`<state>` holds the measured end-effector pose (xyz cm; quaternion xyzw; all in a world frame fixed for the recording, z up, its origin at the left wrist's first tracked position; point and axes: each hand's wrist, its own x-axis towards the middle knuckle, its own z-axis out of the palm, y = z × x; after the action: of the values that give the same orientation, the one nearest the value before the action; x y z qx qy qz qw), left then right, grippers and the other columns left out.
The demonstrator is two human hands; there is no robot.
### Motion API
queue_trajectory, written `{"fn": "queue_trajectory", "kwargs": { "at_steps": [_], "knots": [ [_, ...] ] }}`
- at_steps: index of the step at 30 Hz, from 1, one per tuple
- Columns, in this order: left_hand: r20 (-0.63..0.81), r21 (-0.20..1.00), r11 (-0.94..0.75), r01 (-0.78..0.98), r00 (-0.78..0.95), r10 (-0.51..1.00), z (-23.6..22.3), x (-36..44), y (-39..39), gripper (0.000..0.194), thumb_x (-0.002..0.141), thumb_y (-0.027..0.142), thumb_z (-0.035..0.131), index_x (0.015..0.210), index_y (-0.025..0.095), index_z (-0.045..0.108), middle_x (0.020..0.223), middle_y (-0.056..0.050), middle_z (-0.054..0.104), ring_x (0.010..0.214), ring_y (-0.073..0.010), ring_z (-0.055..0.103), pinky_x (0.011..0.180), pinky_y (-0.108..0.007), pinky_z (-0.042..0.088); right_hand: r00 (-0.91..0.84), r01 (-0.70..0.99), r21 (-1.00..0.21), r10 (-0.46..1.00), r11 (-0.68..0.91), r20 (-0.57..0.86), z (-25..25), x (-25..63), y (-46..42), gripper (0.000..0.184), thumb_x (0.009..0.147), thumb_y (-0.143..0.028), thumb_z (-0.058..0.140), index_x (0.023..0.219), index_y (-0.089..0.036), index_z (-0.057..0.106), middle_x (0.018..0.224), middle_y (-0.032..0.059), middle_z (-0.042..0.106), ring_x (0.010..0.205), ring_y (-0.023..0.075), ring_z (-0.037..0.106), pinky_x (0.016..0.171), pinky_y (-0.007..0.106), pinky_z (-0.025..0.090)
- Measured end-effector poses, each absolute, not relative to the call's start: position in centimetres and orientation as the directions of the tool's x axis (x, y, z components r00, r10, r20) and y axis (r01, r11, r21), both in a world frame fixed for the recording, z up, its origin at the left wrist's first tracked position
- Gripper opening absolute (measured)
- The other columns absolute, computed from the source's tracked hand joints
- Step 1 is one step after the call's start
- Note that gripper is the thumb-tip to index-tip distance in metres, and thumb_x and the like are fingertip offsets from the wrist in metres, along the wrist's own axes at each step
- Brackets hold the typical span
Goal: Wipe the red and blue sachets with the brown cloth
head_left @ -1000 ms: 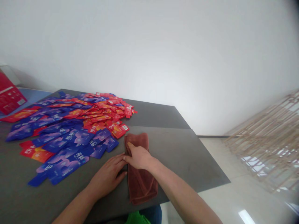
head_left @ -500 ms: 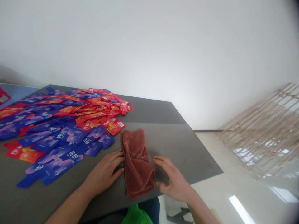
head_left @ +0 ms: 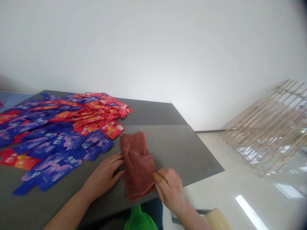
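- The reddish-brown towel (head_left: 137,166) lies folded and flat on the grey worktop (head_left: 168,150), at 12 o'clock from your lap, with a pale stitched line across its upper half.
- Your left hand (head_left: 103,176) rests on the worktop at the towel's 9 o'clock side. Your left fingers (head_left: 117,163) are open and extended, their tips just touching the towel's edge.
- Your right hand (head_left: 169,188) sits at the towel's 4 o'clock corner. Your right fingers (head_left: 160,177) are curled against the cloth, but you cannot tell from this view whether they are closed on it.
- To handle the cloth well, keep the left fingers flat and light along the edge so that it stays square and does not ruck. Work the corner with the right fingers, keeping the fold smooth.
- Blue and red printed sachets (head_left: 55,145) lie in a wide, loose spread at 10 o'clock, and the nearest ones sit just beside the towel. A red sachet (head_left: 114,131) lies near its 11 o'clock corner.
- A green mesh item (head_left: 140,218) shows at 6 o'clock below the worktop's edge.
- Compared with the earlier frame, your right hand has moved from open and apart from the towel to curled against its corner, while your left hand stays beside the edge.
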<state>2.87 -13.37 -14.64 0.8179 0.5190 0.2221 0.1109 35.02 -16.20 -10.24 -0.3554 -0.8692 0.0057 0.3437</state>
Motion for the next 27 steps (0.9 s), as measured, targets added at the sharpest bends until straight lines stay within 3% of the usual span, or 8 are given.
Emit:
{"fn": "queue_trajectory", "kwargs": {
  "at_steps": [3, 6, 8, 11, 13, 18, 23, 27],
  "knots": [
    [0.253, 0.4, -0.433, 0.808, 0.357, 0.899, -14.8, 2.8, -13.3, 0.038, 0.096, 0.036, 0.062, 0.131, 0.026, 0.069, 0.15, -0.009, 0.062, 0.14, -0.0313, 0.055, 0.119, -0.054, 0.044, -0.662, 0.576, -0.155, 0.57, 0.802, 0.487, -9.6, 36.1, -16.4, 0.028, 0.099, -0.015, 0.052, 0.123, -0.021, 0.065, 0.105, 0.0093, 0.07, 0.099, 0.0233, 0.062, 0.087, 0.04, 0.052],
    [0.252, 0.389, -0.443, 0.808, 0.369, 0.894, -15.0, 2.7, -13.2, 0.037, 0.096, 0.036, 0.061, 0.13, 0.025, 0.069, 0.149, -0.009, 0.062, 0.141, -0.031, 0.055, 0.12, -0.055, 0.044, -0.71, 0.567, -0.216, 0.605, 0.795, 0.362, -8.5, 36.1, -16.7, 0.026, 0.095, -0.027, 0.061, 0.119, -0.02, 0.065, 0.112, 0.0104, 0.068, 0.105, 0.0263, 0.06, 0.092, 0.044, 0.051],
    [0.262, 0.389, -0.452, 0.803, 0.374, 0.89, -14.9, 2.7, -13.2, 0.037, 0.096, 0.035, 0.061, 0.13, 0.026, 0.069, 0.15, -0.009, 0.062, 0.141, -0.0308, 0.055, 0.12, -0.055, 0.044, -0.702, 0.562, -0.251, 0.615, 0.788, 0.358, -8.1, 35.2, -17.0, 0.029, 0.094, -0.036, 0.065, 0.117, -0.019, 0.065, 0.115, 0.0112, 0.066, 0.108, 0.0268, 0.059, 0.094, 0.045, 0.049],
    [0.272, 0.391, -0.454, 0.801, 0.371, 0.888, -14.9, 2.7, -13.2, 0.038, 0.095, 0.035, 0.062, 0.131, 0.025, 0.068, 0.15, -0.01, 0.062, 0.141, -0.0309, 0.055, 0.119, -0.054, 0.044, -0.708, 0.571, -0.217, 0.609, 0.792, 0.357, -8.4, 33.2, -17.5, 0.02, 0.098, -0.041, 0.063, 0.098, -0.021, 0.067, 0.099, 0.0069, 0.066, 0.098, 0.024, 0.058, 0.086, 0.042, 0.048],
    [0.269, 0.391, -0.45, 0.803, 0.367, 0.89, -14.8, 2.8, -13.3, 0.038, 0.095, 0.034, 0.062, 0.132, 0.025, 0.068, 0.15, -0.01, 0.062, 0.14, -0.0308, 0.055, 0.119, -0.054, 0.044, -0.706, 0.611, -0.179, 0.633, 0.771, 0.318, -9.3, 31.9, -17.5, 0.026, 0.095, -0.045, 0.067, 0.084, -0.022, 0.065, 0.088, 0.0047, 0.064, 0.092, 0.0241, 0.057, 0.08, 0.041, 0.047],
    [0.282, 0.401, -0.444, 0.801, 0.353, 0.892, -14.9, 2.9, -13.4, 0.038, 0.093, 0.031, 0.064, 0.131, 0.026, 0.069, 0.149, -0.008, 0.063, 0.14, -0.0304, 0.056, 0.12, -0.053, 0.044, -0.667, 0.687, -0.167, 0.705, 0.707, 0.241, -10.3, 30.6, -17.1, 0.018, 0.092, -0.03, 0.067, 0.077, -0.021, 0.064, 0.084, 0.0053, 0.063, 0.091, 0.0242, 0.055, 0.079, 0.04, 0.044],
    [0.271, 0.397, -0.451, 0.799, 0.368, 0.89, -14.8, 2.9, -13.3, 0.04, 0.093, 0.03, 0.064, 0.133, 0.025, 0.067, 0.15, -0.01, 0.061, 0.141, -0.0308, 0.054, 0.12, -0.053, 0.044, -0.592, 0.706, -0.323, 0.776, 0.63, 0.22, -8.6, 29.1, -17.5, 0.016, 0.09, -0.026, 0.065, 0.075, -0.022, 0.065, 0.085, 0.0032, 0.065, 0.086, 0.0204, 0.058, 0.079, 0.035, 0.045],
    [0.268, 0.408, -0.447, 0.796, 0.364, 0.892, -14.6, 2.9, -13.4, 0.042, 0.094, 0.029, 0.062, 0.135, 0.026, 0.066, 0.152, -0.009, 0.061, 0.142, -0.0309, 0.054, 0.12, -0.052, 0.044, -0.66, 0.617, -0.51, 0.747, 0.599, 0.079, -7.0, 27.6, -17.9, 0.014, 0.093, -0.034, 0.066, 0.086, -0.024, 0.072, 0.086, 0.0015, 0.069, 0.085, 0.0181, 0.064, 0.075, 0.029, 0.047]
  ]
}}
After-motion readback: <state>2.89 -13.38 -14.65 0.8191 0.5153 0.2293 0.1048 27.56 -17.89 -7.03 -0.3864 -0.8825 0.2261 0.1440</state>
